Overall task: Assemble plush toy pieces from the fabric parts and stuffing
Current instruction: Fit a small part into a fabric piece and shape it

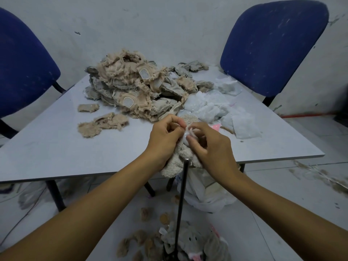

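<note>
A fuzzy beige plush piece (176, 163) hangs between my hands over the table's near edge. My left hand (164, 139) grips its upper part with curled fingers. My right hand (209, 146) pinches a tuft of white stuffing (188, 133) at the piece's opening. A thin black rod (180, 200) rises from below to the plush piece. White stuffing wads (209, 108) lie on the table just behind my hands. A heap of tan fabric parts (135, 85) fills the table's middle.
The grey table (56, 144) also holds loose tan pieces (101, 126) at left. Two blue chairs (273, 44) stand behind it. Finished plush toys (192, 243), fabric scraps and a white plastic bag (205, 194) lie on the floor.
</note>
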The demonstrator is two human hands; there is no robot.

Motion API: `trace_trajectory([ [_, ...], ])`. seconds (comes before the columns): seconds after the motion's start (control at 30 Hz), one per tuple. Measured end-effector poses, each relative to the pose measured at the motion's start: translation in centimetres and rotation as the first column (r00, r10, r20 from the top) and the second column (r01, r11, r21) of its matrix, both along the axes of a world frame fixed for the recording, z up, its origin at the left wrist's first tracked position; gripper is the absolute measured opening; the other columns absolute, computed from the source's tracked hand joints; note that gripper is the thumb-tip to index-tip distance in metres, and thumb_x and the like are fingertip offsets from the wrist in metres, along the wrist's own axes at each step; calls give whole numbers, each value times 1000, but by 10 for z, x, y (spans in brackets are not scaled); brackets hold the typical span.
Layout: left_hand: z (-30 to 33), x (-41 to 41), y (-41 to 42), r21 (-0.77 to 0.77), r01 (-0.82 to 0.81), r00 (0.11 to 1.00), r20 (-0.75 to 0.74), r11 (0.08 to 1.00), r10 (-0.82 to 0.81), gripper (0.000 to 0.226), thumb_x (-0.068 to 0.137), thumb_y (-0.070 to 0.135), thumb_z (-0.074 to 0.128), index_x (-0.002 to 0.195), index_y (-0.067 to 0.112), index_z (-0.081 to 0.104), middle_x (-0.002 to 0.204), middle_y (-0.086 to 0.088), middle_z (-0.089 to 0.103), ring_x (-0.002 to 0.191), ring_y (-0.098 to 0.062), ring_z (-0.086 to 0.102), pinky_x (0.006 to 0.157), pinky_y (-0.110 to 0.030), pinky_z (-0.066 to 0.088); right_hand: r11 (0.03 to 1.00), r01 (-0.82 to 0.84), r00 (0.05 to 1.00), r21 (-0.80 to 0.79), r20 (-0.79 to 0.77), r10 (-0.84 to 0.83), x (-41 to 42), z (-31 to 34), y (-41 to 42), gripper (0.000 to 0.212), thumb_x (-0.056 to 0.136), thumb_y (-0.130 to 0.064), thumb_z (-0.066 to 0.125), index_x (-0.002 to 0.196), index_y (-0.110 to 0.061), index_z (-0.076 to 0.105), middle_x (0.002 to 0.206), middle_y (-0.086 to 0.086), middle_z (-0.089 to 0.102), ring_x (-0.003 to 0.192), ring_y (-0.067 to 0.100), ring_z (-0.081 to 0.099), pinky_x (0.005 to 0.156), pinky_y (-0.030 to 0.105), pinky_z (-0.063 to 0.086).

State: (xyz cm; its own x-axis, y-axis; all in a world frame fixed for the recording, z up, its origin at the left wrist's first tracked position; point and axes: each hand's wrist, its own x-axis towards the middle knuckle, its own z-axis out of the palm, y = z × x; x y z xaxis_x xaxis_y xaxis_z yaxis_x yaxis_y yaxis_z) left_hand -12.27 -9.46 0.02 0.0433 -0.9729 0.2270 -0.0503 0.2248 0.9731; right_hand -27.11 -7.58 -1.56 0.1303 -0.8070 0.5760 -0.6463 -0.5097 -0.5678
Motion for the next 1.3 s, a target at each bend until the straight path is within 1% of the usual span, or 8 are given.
trace_trajectory([
  [0.3, -2, 2, 0, -33, 11, 1000, -13, 999, -12, 29, 88, -8, 56, 80, 19, 64, 67, 3, 57, 63, -12, 49, 57, -24, 43, 988, 66, 970, -140, -225, -97, 7, -7, 1, 25, 95, -33, 60, 115, -24, 72, 105, -3, 62, 94, 20, 58, 57, 37, 50],
  [0.43, -3, 1, -1, -48, 5, 1000, 3, 999, -5, 31, 87, -8, 56, 79, 21, 64, 66, 4, 56, 65, -15, 48, 58, -28, 41, 997, 37, 997, -61, -72, -41, 1, -7, -1, 25, 94, -33, 65, 117, -23, 61, 104, -8, 67, 89, 15, 65, 65, 37, 52],
  [0.57, -4, 1, 0, -60, 3, 1000, 18, 998, -2, 28, 88, -7, 57, 80, 20, 64, 67, 3, 55, 66, -17, 47, 61, -33, 40, 986, 37, 981, -164, -183, -67, 3, -9, 1, 21, 95, -28, 62, 111, -19, 73, 107, -1, 63, 96, 21, 57, 65, 39, 51],
  [0.73, -3, 1, 1, -71, 16, 999, 48, 997, -13, 29, 89, -4, 57, 80, 23, 64, 63, 7, 56, 63, -18, 46, 57, -33, 39, 981, -26, 994, -191, -105, 6, -2, -10, 5, 27, 89, -13, 67, 115, -9, 73, 107, 11, 52, 90, 17, 50, 67, 34, 52],
  [0.9, -4, 0, 1, -64, -10, 998, 65, 998, 14, 31, 89, -3, 58, 79, 26, 64, 67, 4, 58, 65, -18, 48, 62, -36, 40, 989, -56, 990, -139, -135, 37, -3, -7, 7, 31, 89, -14, 63, 120, -10, 66, 109, 3, 63, 94, 18, 60, 71, 34, 53],
  [1.07, -5, 3, 0, -68, -34, 997, 73, 997, 39, 34, 88, -1, 57, 76, 30, 64, 65, 4, 57, 64, -22, 46, 61, -39, 39, 1000, 10, 971, -13, -238, -13, 0, -8, 8, 56, 80, -19, 44, 135, -21, 54, 106, -1, 62, 97, 17, 52, 68, 32, 46],
  [1.2, -6, 3, 0, -107, -31, 991, 128, 994, 45, 33, 87, 0, 56, 77, 31, 63, 65, 4, 57, 61, -21, 47, 56, -44, 42, 995, -8, 949, -100, -314, -24, 1, -7, 6, 48, 84, -20, 39, 124, -20, 65, 122, -2, 61, 103, 23, 49, 62, 38, 51],
  [1.3, -7, 2, 1, -133, -10, 984, 175, 991, 33, 31, 88, 3, 55, 79, 31, 63, 63, 9, 56, 59, -18, 47, 55, -42, 40, 994, 68, 919, -81, -383, -94, 6, -7, 3, 27, 88, -18, 57, 114, -22, 67, 120, 3, 48, 103, 24, 48, 54, 37, 49],
])
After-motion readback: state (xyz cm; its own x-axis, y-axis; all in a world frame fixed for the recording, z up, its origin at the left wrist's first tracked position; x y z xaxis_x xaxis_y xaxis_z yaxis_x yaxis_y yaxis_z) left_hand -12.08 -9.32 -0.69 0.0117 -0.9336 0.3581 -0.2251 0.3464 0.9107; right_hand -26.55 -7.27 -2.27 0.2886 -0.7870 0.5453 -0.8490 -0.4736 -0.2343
